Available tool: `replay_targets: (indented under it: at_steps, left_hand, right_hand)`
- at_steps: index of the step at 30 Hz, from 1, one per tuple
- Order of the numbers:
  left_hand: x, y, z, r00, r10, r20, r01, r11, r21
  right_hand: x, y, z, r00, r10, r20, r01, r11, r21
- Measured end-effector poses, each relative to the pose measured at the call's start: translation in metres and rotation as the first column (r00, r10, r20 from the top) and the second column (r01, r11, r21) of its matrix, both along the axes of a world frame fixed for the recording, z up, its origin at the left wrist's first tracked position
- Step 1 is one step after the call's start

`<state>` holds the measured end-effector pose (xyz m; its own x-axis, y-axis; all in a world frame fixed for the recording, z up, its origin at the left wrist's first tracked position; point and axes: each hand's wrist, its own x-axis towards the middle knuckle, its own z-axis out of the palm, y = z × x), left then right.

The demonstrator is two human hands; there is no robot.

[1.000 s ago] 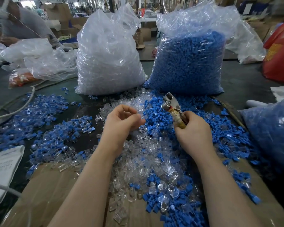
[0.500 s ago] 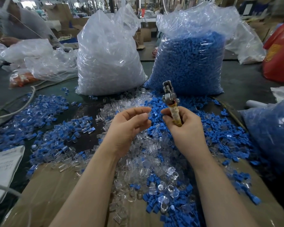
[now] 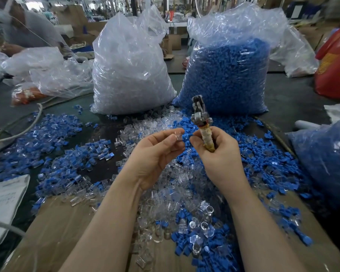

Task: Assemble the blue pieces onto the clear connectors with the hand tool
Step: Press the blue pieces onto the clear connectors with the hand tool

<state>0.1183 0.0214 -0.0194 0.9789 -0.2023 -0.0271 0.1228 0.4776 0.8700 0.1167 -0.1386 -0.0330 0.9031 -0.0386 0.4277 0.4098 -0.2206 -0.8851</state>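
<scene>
**Hands meet above the pile**

Both hands have closed in since a second ago: then they sat apart, the tool tilted left over the right hand; now it stands nearly upright and the fingertips almost touch.

Head view. Left hand [image 3: 155, 154] palm up, fingers curled, thumb and forefinger pinching a clear connector [image 3: 177, 136]. Right hand [image 3: 218, 156] wrapped round the taped handle of the tool [image 3: 201, 122], metal head pointing up and away; its thumb and forefinger also pinch a blue piece [image 3: 186, 136], which touches the connector's end. Whether the piece is seated in the connector cannot be told.

Changes: left hand has risen and turned its fingertips right; right hand moved left and up. Bags and piles as before.

Room and edges: hands held above a mixed pile [image 3: 185, 193] of loose clear and blue parts on cardboard [image 3: 57, 232]. Assembled parts [image 3: 53, 146] spread to the left, with a white cable [image 3: 24, 124] beyond them. Clear bag [image 3: 130, 71] and blue bag [image 3: 228, 75] stand upright behind the pile, near each other. Another blue bag [image 3: 326, 158] crowds the right edge. Paper [image 3: 4, 197] at the left edge.
</scene>
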Motion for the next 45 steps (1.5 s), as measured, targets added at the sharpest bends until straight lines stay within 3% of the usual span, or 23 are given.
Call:
replay_targets:
  at_steps: [20, 38, 45]
  left_hand:
    - [-0.006, -0.011, 0.004, 0.978, 0.146, 0.150, -0.185, 0.939, 0.291]
    - [-0.005, -0.010, 0.003, 0.975, 0.160, 0.153, -0.202, 0.925, 0.321]
    - [-0.005, -0.010, 0.004, 0.979, 0.182, 0.095, -0.198, 0.960, 0.196]
  right_hand:
    - [0.000, 0.001, -0.001, 0.998, -0.052, -0.018, 0.051, 0.997, -0.065]
    - [-0.002, 0.001, 0.000, 0.999, 0.003, -0.046, -0.005, 0.999, -0.051]
    - [-0.003, 0.000, 0.002, 0.999, -0.014, -0.037, 0.015, 1.000, 0.017]
